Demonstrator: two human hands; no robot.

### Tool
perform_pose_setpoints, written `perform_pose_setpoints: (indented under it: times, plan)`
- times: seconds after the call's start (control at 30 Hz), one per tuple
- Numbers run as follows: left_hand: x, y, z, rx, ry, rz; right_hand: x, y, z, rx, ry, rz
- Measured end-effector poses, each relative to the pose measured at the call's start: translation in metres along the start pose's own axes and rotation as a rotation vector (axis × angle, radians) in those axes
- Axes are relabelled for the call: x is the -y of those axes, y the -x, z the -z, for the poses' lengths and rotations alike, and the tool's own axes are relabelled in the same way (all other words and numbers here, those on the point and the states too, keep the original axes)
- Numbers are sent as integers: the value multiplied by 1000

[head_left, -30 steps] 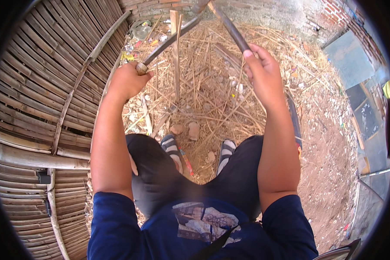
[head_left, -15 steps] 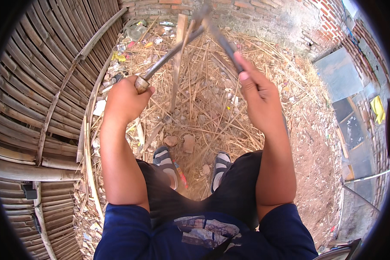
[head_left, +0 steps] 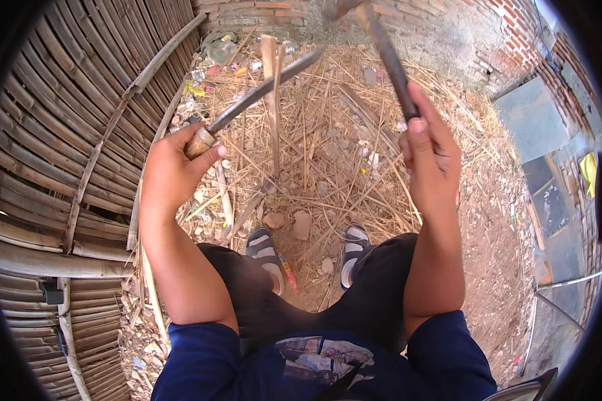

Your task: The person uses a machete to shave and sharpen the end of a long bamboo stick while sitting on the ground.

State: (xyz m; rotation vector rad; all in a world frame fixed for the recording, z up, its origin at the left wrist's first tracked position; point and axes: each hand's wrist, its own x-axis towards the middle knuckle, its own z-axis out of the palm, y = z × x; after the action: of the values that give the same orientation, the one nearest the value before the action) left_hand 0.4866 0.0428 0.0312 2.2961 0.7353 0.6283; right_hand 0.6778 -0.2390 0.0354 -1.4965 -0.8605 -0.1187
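A knife point(head_left: 254, 95) with a long dark blade and a worn wooden grip is held in my left hand point(head_left: 170, 167). Its blade slants up to the right and crosses a pale wooden stick point(head_left: 274, 120) standing upright on the ground. Whether the blade is sunk into the wood or only lies against it, I cannot tell. My right hand point(head_left: 436, 157) is closed round the dark handle of a hammer point(head_left: 388, 53). The blurred hammer head is at the top edge, apart from the blade tip.
Straw and wood splinters point(head_left: 314, 134) cover the ground, with stones and litter among them. A bamboo wall point(head_left: 53, 127) rises at the left, a brick wall point(head_left: 274, 13) at the back. Grey panels point(head_left: 532, 120) lean at the right. My sandalled feet point(head_left: 356, 250) are below.
The hammer has moved up and right, away from the blade tip it was close to. My left hand and the knife grip have shifted slightly left and down in view.
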Motion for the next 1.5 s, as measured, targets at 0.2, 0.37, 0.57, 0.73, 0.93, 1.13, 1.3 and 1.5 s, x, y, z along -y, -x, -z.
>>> perform_pose_setpoints:
  times: [0.2, 0.37, 0.57, 0.73, 0.93, 1.13, 1.3, 1.5]
  plan:
    - [-8, -5, -16, -67, -71, -60, -6, 8, -1, 91, 178, 32]
    - [-15, -4, -21, -56, -77, -37, -4, 7, -6, 97, 192, -84]
    - [-21, 0, -19, -41, -117, -51, -2, 7, 3, -38, 48, 123]
    - [-20, -2, -19, -52, -82, -53, -16, 4, -4, 61, 145, 91]
    - [-11, -3, -19, -59, -91, -29, -10, 6, -12, 161, 169, -149]
    - [-9, -5, -19, -66, -91, -24, -3, 7, -12, -43, -98, 208]
    - [-14, -8, -22, -59, -152, -10, -41, 4, -23, 165, 150, -25]
    - [2, -6, -22, -80, -150, -21, -23, 3, -10, 155, 155, -127]
